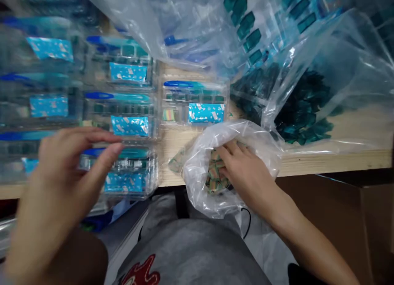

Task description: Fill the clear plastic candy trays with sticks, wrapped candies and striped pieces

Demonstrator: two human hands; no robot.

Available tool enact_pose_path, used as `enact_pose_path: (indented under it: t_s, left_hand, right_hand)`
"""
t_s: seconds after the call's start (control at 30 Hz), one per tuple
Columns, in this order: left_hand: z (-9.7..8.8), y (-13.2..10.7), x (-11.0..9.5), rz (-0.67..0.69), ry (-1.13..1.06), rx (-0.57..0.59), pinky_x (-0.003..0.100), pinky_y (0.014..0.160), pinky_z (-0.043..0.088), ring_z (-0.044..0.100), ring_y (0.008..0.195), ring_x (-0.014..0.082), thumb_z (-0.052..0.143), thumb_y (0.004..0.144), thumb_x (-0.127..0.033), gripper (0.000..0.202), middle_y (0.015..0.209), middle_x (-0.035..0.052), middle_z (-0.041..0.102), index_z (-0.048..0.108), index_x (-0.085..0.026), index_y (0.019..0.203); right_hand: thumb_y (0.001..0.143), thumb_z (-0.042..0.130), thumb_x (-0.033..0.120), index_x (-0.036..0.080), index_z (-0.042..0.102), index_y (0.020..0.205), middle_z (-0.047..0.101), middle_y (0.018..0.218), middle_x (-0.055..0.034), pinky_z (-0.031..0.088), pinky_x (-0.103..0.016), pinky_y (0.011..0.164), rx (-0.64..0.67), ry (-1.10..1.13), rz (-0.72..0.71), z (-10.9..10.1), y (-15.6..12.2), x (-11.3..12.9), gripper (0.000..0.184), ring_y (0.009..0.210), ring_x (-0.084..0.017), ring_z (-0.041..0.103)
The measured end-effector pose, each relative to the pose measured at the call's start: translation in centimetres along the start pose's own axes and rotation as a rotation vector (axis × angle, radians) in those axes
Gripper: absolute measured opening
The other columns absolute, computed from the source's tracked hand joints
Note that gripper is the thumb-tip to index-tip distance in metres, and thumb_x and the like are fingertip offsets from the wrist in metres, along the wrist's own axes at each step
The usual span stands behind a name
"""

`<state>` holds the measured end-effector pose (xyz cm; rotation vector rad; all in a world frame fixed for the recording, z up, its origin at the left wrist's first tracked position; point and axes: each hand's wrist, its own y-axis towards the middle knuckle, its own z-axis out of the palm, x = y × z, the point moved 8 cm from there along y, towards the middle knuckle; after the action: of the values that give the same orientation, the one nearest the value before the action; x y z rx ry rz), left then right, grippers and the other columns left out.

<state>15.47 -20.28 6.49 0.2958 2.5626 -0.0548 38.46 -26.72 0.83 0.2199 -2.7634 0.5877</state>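
Observation:
My left hand [67, 170], blurred by motion, hovers with its fingers and thumb apart at the near edge of a clear plastic box [131, 172] holding a blue printed card. My right hand [243, 170] reaches into the mouth of a crumpled clear plastic bag [200, 182]. Its fingers lie on a heap of small green-and-tan striped pieces [215, 174] inside the bag. A few similar pieces [176, 162] lie just left of the bag on the wooden table [175, 139]. Part of the heap is hidden by my right hand.
Several more clear boxes [193, 102] with blue-tipped contents and blue cards fill the table's left side. Large clear bags [301, 100] of dark teal pieces lie at the back right. A cardboard box [320, 219] stands below the table's right edge, and my grey shirt shows at the bottom.

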Motion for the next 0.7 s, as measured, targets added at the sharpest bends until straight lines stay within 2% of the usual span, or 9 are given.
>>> enact_pose_path:
  t_s: [0.13,0.23,0.33,0.4,0.47,0.6,0.7]
  left_hand:
    - [1.4,-0.4,-2.1,0.024,-0.026,0.03,0.056,0.092,0.043,0.06,0.105,0.0328,0.055,0.089,-0.041,0.013,0.1,0.0037,0.066,0.064,-0.031,0.09]
    - [1.3,-0.9,-3.7,0.051,-0.099,0.042,0.055,0.094,0.043,0.06,0.106,0.031,0.056,0.09,-0.038,0.009,0.1,0.0022,0.066,0.063,-0.033,0.09]
    - [1.1,-1.5,-5.9,0.074,-0.177,0.039,0.047,0.094,0.046,0.061,0.107,0.0255,0.054,0.094,-0.029,0.009,0.105,0.0004,0.065,0.063,-0.031,0.093]
    - [1.6,-1.8,-7.9,0.167,-0.241,0.065,0.037,0.091,0.05,0.062,0.106,0.0196,0.056,0.094,-0.02,0.011,0.107,-0.0005,0.064,0.063,-0.028,0.097]
    - [2.8,-2.0,-10.2,0.298,-0.287,0.141,0.029,0.089,0.05,0.061,0.105,0.0148,0.055,0.096,-0.015,0.015,0.108,-0.0005,0.064,0.062,-0.026,0.104]
    - [5.1,-2.2,-13.0,0.456,-0.286,0.224,0.027,0.093,0.048,0.059,0.107,0.0153,0.058,0.096,-0.017,0.019,0.107,0.0032,0.065,0.059,-0.02,0.115]
    - [5.8,-2.1,-13.9,0.474,-0.33,0.224,0.029,0.09,0.048,0.06,0.102,0.0164,0.064,0.094,-0.022,0.018,0.102,0.0024,0.068,0.06,-0.02,0.111]
  right_hand:
    - [0.086,0.054,-0.004,0.013,0.068,0.109,0.066,0.115,-0.0194,0.058,-0.048,0.084,0.021,0.048,-0.062,0.4,0.3,0.1,0.031,0.104,-0.036,0.066]
    - [0.084,0.053,-0.004,0.011,0.067,0.101,0.067,0.106,-0.0173,0.057,-0.044,0.081,-0.051,0.132,-0.08,-0.1,-0.5,-0.6,0.027,0.099,-0.033,0.067]
    - [0.09,0.055,0.003,0.016,0.064,0.103,0.066,0.101,-0.0105,0.055,-0.038,0.076,-0.206,0.405,-0.112,-1.8,-1.9,-1.3,0.02,0.092,-0.027,0.066]
    - [0.094,0.058,0.011,0.021,0.064,0.103,0.065,0.101,-0.0058,0.053,-0.033,0.074,-0.319,0.632,-0.109,-3.0,-3.0,-2.1,0.014,0.089,-0.022,0.064]
    - [0.093,0.064,0.018,0.025,0.066,0.1,0.065,0.1,-0.0025,0.053,-0.03,0.075,-0.396,0.874,-0.08,-3.7,-4.1,-2.8,0.01,0.089,-0.02,0.064]
    - [0.085,0.076,0.018,0.027,0.073,0.096,0.069,0.093,0.0022,0.053,-0.021,0.076,-0.447,1.285,0.012,-3.3,-5.3,-3.6,0.014,0.085,-0.014,0.064]
    - [0.082,0.078,0.013,0.028,0.075,0.095,0.071,0.088,0.005,0.052,-0.013,0.075,-0.436,1.469,0.035,-2.7,-5.6,-3.3,0.02,0.081,-0.009,0.065]
